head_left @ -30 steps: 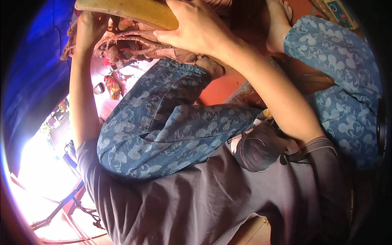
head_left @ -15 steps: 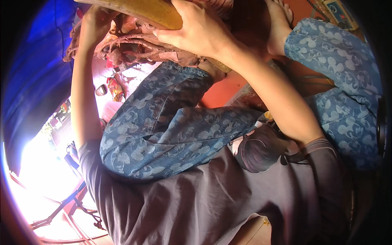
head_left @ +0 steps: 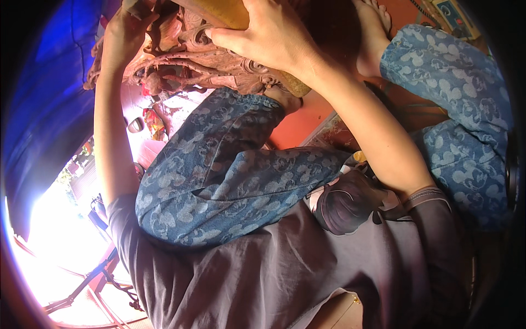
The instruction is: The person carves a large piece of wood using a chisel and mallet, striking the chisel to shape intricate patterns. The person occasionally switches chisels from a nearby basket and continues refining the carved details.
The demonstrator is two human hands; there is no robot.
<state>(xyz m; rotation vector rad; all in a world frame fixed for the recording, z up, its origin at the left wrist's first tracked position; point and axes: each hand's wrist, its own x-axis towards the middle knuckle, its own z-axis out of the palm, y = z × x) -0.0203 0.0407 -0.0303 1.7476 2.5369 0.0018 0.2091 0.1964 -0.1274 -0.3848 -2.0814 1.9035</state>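
A reddish-brown wood carving (head_left: 186, 63) with openwork scrolls and stems lies across the top of the head view, above my bent leg. My right hand (head_left: 274, 41) grips a smooth yellowish-brown curved band (head_left: 222, 11) at the carving, thumb on the near side. I cannot tell whether this band is part of the carving. A similar yellowish piece (head_left: 296, 83) shows below that hand. My left hand (head_left: 130, 27) is closed at the carving's left end, with a small greyish thing at its fingers. The top edge cuts off part of both hands.
My jeans-clad leg (head_left: 219, 164) is bent under the carving, on a red floor (head_left: 298, 123). A bare foot (head_left: 372, 38) and a box (head_left: 455, 19) are at upper right. Blue sheeting (head_left: 44, 109) hangs left. A crumpled colourful wrapper (head_left: 155, 123) lies near my left forearm.
The yellowish band has shifted up and right, partly out of view. More of the carving's scrolled face shows. My left hand has moved slightly, and my right hand has shifted a little.
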